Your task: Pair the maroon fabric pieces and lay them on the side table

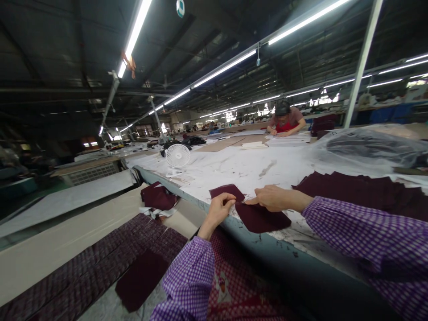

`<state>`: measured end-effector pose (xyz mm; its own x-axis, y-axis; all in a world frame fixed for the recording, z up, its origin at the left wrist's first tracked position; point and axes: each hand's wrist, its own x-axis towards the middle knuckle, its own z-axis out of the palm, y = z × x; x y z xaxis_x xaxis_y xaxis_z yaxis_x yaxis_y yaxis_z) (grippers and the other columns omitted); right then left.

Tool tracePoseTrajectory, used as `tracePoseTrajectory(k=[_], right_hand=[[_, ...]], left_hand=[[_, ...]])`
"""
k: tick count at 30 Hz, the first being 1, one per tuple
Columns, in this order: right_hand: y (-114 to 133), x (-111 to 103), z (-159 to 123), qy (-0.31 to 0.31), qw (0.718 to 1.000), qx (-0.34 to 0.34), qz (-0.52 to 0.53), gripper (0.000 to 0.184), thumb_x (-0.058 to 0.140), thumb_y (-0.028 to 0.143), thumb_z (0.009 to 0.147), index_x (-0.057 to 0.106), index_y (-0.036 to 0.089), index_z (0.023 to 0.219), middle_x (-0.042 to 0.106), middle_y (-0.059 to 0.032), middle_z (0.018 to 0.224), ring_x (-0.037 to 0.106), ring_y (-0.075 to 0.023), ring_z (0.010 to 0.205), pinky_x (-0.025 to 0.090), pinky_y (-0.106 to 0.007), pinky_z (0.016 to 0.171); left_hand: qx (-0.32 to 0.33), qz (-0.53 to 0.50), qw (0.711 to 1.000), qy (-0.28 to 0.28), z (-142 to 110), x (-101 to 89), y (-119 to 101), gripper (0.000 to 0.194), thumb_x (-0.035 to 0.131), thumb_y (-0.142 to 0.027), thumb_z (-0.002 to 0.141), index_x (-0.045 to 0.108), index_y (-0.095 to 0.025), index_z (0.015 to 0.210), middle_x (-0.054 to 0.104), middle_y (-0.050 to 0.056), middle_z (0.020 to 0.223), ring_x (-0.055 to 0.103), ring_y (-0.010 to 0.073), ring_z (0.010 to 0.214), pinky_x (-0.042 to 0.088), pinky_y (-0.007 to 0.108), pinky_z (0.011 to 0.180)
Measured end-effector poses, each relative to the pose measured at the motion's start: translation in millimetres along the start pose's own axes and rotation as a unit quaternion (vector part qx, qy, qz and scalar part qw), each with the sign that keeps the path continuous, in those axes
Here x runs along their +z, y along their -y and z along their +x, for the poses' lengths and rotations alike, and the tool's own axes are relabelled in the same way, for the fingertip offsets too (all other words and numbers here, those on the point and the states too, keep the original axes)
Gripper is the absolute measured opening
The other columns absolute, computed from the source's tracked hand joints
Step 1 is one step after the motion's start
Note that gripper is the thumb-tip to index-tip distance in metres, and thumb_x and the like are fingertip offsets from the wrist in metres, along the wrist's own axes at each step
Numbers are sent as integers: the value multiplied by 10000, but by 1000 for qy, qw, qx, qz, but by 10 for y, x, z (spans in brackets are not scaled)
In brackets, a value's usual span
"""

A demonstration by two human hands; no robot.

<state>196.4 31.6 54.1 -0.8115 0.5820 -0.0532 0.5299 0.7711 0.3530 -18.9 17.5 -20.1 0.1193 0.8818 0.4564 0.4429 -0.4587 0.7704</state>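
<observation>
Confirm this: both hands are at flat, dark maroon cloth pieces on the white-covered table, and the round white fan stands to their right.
Wrong side: in the head view the round white fan stands left of the left hand and the right hand, both at flat, dark maroon cloth pieces on the white-covered table.

We have a long table (230, 166) with a white, dark-smudged top and a blue-grey edge. At the near edge, we find two maroon fabric pieces (262, 218). To the right, we locate a fanned row of maroon pieces (361, 191), with a clear plastic sheet (371, 145) behind it. Toward the left edge, we note a white fan (178, 155); farther back, brown sheets (219, 145).
</observation>
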Motion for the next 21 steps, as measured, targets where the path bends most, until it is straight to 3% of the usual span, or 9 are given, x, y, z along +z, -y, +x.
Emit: tracePoseTrajectory(k=[4,7,13,18,21], right_hand=[[42,-58,-36,9,999,-9,-35,575,430,64,783,547,292,1297,651,-97,849,583,-155,625,324,-249,532],[56,-93,-29,22,999,-11,-42,598,428,45,779,534,295,1311,660,-105,868,596,-170,649,335,-257,540],[50,-54,83,14,999,-34,-27,622,464,23,768,522,304,1319,678,-96,826,615,-188,681,370,-270,585],[169,-10,113,-20,997,-45,-62,646,440,20,819,434,341,1380,685,-97,840,622,-185,673,358,-266,575],[177,53,92,-46,996,-36,-65,619,410,53,864,394,366,1398,677,-105,866,621,-194,681,357,-272,581]], left_hand=[[40,103,994,-3,5,35,-69,93,610,-107,738,680,-159,772,638,10,764,563,123,711,433,235,680],[63,135,989,-4,3,50,-98,153,582,-50,735,679,-163,699,629,9,750,563,128,738,423,239,701],[59,73,996,4,-19,3,-12,107,610,-114,758,705,-156,733,631,29,795,585,140,778,444,244,727],[-2,-49,999,-15,22,-29,104,189,507,-156,838,688,-135,889,667,56,865,610,140,818,475,252,762],[-4,8,999,-33,40,-24,102,191,549,-116,794,673,-140,937,656,55,920,596,130,823,473,246,762]])
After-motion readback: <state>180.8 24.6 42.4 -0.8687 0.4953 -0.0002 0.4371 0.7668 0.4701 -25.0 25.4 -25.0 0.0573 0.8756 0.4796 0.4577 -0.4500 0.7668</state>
